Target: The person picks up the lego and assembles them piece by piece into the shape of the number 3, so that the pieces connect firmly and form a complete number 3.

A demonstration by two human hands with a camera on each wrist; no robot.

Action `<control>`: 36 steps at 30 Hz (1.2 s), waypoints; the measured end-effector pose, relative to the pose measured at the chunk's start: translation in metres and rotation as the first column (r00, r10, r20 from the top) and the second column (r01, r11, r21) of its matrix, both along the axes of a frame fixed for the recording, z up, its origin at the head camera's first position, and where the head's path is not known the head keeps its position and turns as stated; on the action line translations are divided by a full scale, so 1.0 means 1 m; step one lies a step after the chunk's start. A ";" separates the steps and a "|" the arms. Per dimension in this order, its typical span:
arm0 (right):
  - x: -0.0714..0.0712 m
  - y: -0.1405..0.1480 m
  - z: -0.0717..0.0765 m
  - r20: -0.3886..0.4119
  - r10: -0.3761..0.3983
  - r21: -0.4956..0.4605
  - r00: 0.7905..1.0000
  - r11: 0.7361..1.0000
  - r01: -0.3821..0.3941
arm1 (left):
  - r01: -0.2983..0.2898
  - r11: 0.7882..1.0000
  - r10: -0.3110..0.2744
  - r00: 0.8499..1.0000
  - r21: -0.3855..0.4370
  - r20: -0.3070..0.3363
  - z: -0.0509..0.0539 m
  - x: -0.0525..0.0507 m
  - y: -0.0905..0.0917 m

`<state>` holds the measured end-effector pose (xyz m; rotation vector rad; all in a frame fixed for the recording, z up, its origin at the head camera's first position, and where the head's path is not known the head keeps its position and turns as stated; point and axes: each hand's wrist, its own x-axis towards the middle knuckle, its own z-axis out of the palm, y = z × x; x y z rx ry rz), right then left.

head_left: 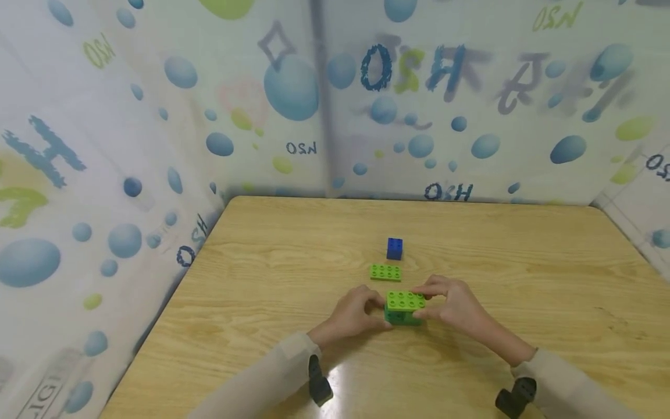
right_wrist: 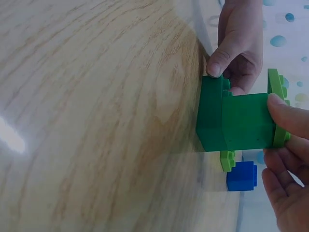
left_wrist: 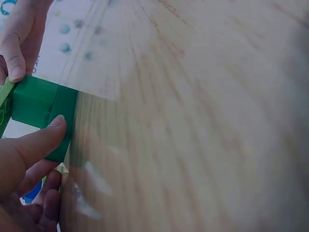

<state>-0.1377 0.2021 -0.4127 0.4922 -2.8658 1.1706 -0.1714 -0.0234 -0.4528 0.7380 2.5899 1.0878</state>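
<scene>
- As it rises behind and beside the scene, the pale backdrop [head_left: 356,157] shows printed blue and lime drops and lettering.
- Worktop [head_left: 293,244]: wood-grained, yellowish brown.
- Hands: the left hand [head_left: 358,314] pinches the left end of the lower brick [right_wrist: 209,116] between thumb and fingers; the right hand [head_left: 455,305] pinches the right end of the top plate [head_left: 404,301].
- Stack [head_left: 403,317]: three tiers, upright on the worktop between the hands.
- Lower brick: dark green, oblong, with studs exposed at its left end.
- Top plate: thin, lime green, eight studs in two rows; its left end overhangs the tier beneath.
- Loose plate [head_left: 385,272]: also lime, with eight studs, lying flat behind the stack and slightly left.
- Middle brick [right_wrist: 246,121]: green, shorter than its neighbours.
- Blue brick [head_left: 395,249]: four studs, upright just behind the loose plate.
</scene>
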 end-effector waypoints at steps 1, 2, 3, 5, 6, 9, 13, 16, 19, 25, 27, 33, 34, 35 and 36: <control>0.000 0.000 0.000 0.002 0.000 -0.004 1.000 1.000 0.000 | -0.001 1.000 0.001 1.000 0.002 -0.002 0.000 0.000 0.000; 0.000 0.000 0.000 0.004 -0.001 -0.009 1.000 1.000 0.001 | -0.002 1.000 0.002 1.000 0.001 -0.003 0.000 0.000 0.000; 0.001 0.000 0.000 0.003 0.000 -0.011 1.000 1.000 0.000 | -0.003 1.000 0.003 1.000 0.001 -0.004 0.000 0.000 0.000; 0.003 0.001 0.001 -0.007 0.009 -0.001 1.000 1.000 -0.010 | 0.000 1.000 0.000 1.000 0.004 -0.008 0.000 0.001 0.001; 0.004 0.001 0.001 -0.014 0.018 0.005 1.000 1.000 -0.018 | 0.002 1.000 -0.002 1.000 0.006 -0.009 0.000 0.001 0.001; 0.005 0.003 0.003 -0.028 0.044 0.009 0.999 0.999 -0.044 | 0.005 1.000 -0.005 1.000 0.004 -0.015 0.000 0.001 0.002; 0.004 0.007 0.004 -0.002 0.068 -0.024 0.998 0.997 -0.068 | 0.001 1.000 -0.001 1.000 -0.008 -0.012 0.000 0.001 0.003; 0.003 0.009 0.002 0.018 0.078 -0.052 0.997 0.996 -0.077 | -0.003 1.000 0.002 1.000 -0.017 -0.008 0.002 0.001 0.004; 0.004 0.010 0.000 0.010 0.084 -0.086 0.996 0.993 -0.083 | -0.001 1.000 0.001 1.000 -0.022 -0.011 0.004 0.001 0.005; 0.005 0.009 -0.002 -0.017 0.082 -0.104 0.996 0.991 -0.084 | -0.002 1.000 0.001 1.000 -0.030 -0.013 0.004 0.000 0.005; 0.005 0.008 -0.002 -0.010 0.068 -0.100 0.998 0.993 -0.069 | -0.003 1.000 0.003 1.000 -0.027 -0.017 0.003 0.000 0.005; 0.003 0.006 -0.005 0.006 0.041 -0.090 0.999 0.995 -0.040 | -0.010 1.000 0.010 1.000 -0.021 -0.016 0.001 0.000 0.003; 0.002 0.005 -0.004 0.002 0.044 -0.073 0.999 0.996 -0.044 | -0.013 1.000 0.012 1.000 -0.019 -0.015 0.000 0.000 0.003; 0.000 0.004 -0.004 0.003 0.054 -0.058 0.999 0.997 -0.054 | -0.017 1.000 0.016 1.000 -0.018 -0.016 0.000 0.000 0.002; -0.001 0.004 -0.003 0.005 0.067 -0.040 0.998 0.997 -0.066 | -0.019 1.000 0.019 1.000 -0.017 -0.017 0.000 0.000 0.001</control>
